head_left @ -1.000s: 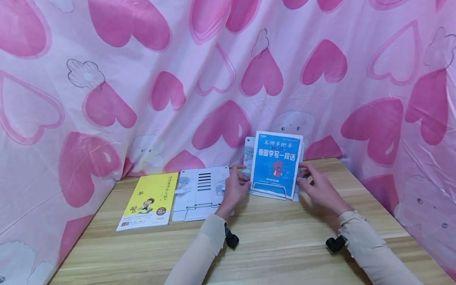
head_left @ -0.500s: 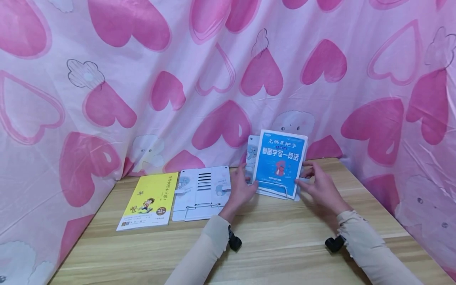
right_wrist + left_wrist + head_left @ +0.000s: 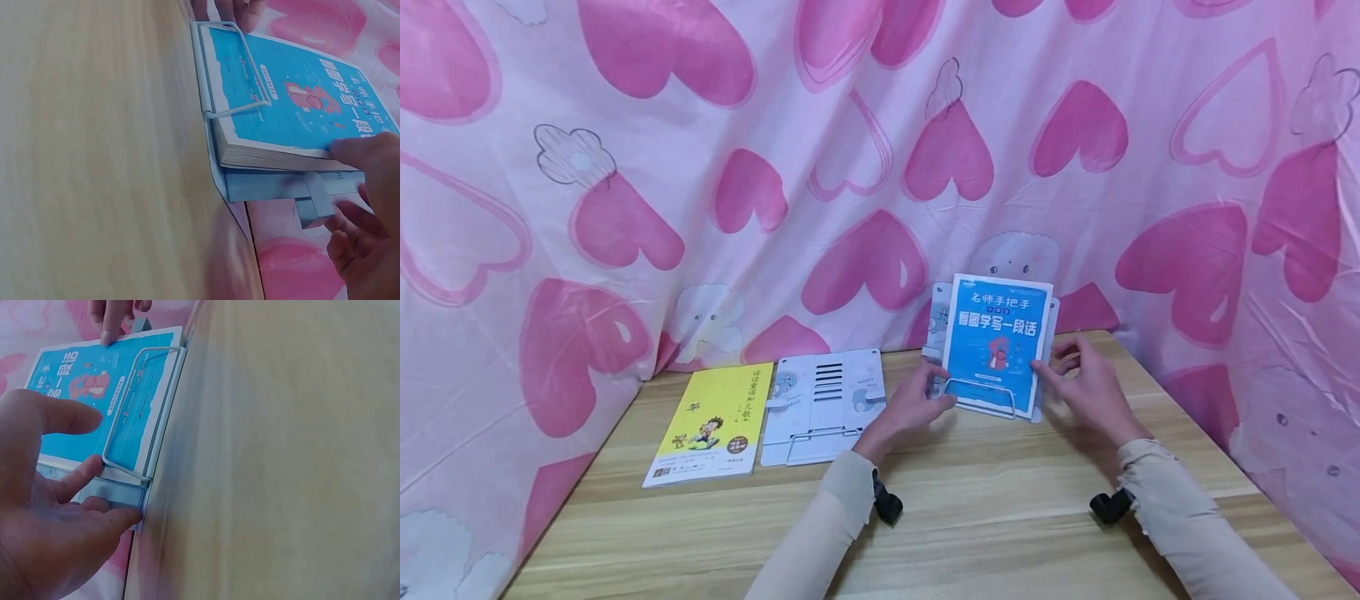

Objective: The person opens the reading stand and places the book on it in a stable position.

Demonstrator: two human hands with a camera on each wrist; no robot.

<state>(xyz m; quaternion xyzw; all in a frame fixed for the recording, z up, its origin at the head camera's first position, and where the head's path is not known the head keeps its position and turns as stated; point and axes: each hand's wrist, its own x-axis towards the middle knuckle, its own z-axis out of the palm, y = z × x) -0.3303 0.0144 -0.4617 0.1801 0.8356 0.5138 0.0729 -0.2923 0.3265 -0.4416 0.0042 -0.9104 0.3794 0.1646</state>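
A blue book [image 3: 997,346] with white lettering leans on a pale printed book stand [image 3: 936,312], behind a wire page holder [image 3: 262,103] across its lower front. My left hand [image 3: 913,408] is at the stand's left side. In the left wrist view its fingertips [image 3: 128,517] touch the stand's lower corner, while the thumb [image 3: 75,417] is stretched out over the cover. On the other side, my right hand [image 3: 1093,392] touches the book's edge with its thumb [image 3: 359,152]. Its loosely bent fingers [image 3: 350,234] are beside the stand's side clip [image 3: 314,209].
To the left, a second book stand [image 3: 823,408] lies with its wire holder facing up. Beside it is a yellow book [image 3: 711,425] with a cartoon child. The wooden table [image 3: 985,517] meets a pink heart-patterned curtain [image 3: 850,167] at the back.
The stand with the blue book has shifted a little to the right. My left hand has moved right along with it, and the right hand's thumb has come onto the book's edge.
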